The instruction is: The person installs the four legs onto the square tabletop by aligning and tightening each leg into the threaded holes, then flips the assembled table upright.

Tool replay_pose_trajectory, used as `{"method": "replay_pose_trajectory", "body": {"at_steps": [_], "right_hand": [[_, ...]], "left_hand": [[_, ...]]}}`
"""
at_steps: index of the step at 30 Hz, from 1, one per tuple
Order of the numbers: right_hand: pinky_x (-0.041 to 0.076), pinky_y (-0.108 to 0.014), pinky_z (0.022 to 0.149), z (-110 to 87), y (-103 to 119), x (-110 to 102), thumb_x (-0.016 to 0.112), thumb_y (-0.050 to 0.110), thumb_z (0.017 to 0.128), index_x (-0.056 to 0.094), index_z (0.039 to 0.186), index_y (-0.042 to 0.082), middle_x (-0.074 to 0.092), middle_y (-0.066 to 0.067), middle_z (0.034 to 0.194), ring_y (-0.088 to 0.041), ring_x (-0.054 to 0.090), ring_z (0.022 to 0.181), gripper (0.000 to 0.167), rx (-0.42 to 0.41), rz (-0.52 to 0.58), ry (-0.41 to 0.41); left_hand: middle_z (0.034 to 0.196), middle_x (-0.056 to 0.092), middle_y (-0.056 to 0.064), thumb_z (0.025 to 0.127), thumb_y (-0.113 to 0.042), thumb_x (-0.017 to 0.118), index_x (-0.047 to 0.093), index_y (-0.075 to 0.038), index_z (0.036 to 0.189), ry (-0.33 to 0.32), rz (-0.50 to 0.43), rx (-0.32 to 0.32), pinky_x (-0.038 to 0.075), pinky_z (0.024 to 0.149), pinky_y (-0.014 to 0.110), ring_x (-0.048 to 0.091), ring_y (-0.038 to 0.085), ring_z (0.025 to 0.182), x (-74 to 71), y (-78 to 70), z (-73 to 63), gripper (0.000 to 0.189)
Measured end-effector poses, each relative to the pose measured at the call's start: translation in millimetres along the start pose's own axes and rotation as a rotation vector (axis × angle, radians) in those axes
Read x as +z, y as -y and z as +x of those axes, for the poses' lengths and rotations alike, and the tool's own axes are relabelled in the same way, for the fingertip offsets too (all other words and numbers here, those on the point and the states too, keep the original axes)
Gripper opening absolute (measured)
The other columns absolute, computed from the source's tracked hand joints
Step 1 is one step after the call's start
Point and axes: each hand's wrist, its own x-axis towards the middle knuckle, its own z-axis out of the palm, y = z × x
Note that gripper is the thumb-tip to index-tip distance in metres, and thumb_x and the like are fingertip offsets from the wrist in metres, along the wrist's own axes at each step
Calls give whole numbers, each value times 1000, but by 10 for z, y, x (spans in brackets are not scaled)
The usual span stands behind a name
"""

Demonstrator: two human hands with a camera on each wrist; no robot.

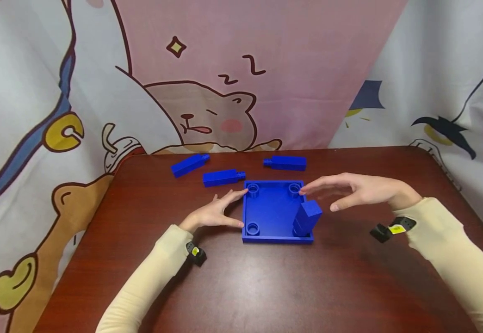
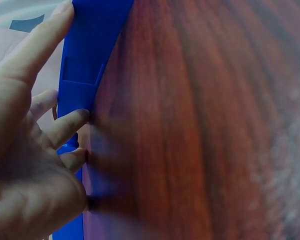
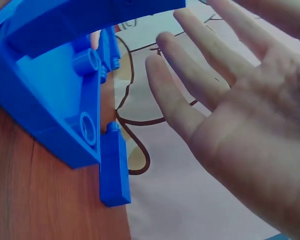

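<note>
A square blue tray [image 1: 271, 210] with a raised rim lies on the table, with round sockets in its corners. In its near right corner a blue square post [image 1: 308, 216] stands upright, also seen in the right wrist view as a long blue bar [image 3: 85, 22]. My left hand [image 1: 213, 213] spans the tray's left side, thumb and fingertips right at the rim, fingers spread. To the right of the post, my right hand [image 1: 366, 190] hovers with straight fingers and nothing in it; its fingertips overlap the far right corner in the head view.
Three loose blue posts with threaded ends lie behind the tray: one at far left [image 1: 189, 165], another nearer [image 1: 220, 178], a third to the right [image 1: 287, 163]. A cartoon-printed cloth [image 1: 287, 83] hangs behind the brown table [image 1: 208, 286].
</note>
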Motion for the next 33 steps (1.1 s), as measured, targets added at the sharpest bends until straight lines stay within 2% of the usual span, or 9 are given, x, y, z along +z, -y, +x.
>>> {"method": "replay_pose_trajectory", "body": {"at_steps": [4,11,16,20,23,26,29,33], "right_hand": [[40,-37,102,32,-32,24,51,-9,93,36,147,1,38,-16,149,-30,38,135,57,-17,43,28],[40,-40,101,109,-145,93,53,-3,94,41,145,3,43,-13,147,-26,39,135,53,45,80,33],[50,-38,89,135,-180,148,56,-4,93,45,143,2,48,-13,143,-26,45,129,51,49,93,19],[47,-35,93,135,-191,198,58,-3,93,52,137,3,51,-13,138,-26,47,127,46,39,75,-5],[45,-38,96,130,-191,246,62,-1,91,56,129,5,55,-13,129,-26,52,120,38,63,24,-71],[50,-37,88,123,-167,325,69,7,89,58,121,8,58,-8,119,-22,58,107,34,136,-73,-197],[52,-36,81,124,-126,443,76,17,85,58,116,11,60,-3,111,-19,60,96,37,199,-193,-339],[54,-38,74,145,-60,595,81,24,80,59,111,14,62,2,102,-16,60,88,39,223,-312,-483]], "left_hand": [[156,28,5,83,-33,77,21,-19,155,0,-2,-1,-7,106,65,1,33,145,3,4,-4,93],[156,27,5,83,-33,77,21,-20,155,-9,-12,4,-7,106,65,1,33,145,24,36,2,93],[156,27,5,83,-34,77,21,-21,155,-11,-10,7,-8,106,65,0,33,145,30,46,-3,92],[156,27,5,83,-34,77,21,-21,155,-10,-10,6,-8,106,65,0,32,145,28,39,-5,92],[156,26,4,83,-35,77,21,-21,155,-11,-10,8,-8,106,65,0,32,145,34,34,1,92],[157,26,4,83,-35,77,21,-20,155,-14,-10,12,-8,106,65,0,32,145,42,35,6,93],[157,26,3,83,-34,77,21,-19,155,-17,-11,17,-8,106,65,1,33,145,49,42,5,93],[157,25,3,83,-33,77,22,-19,155,-23,-14,20,-8,105,66,0,33,145,51,54,5,92]]}}
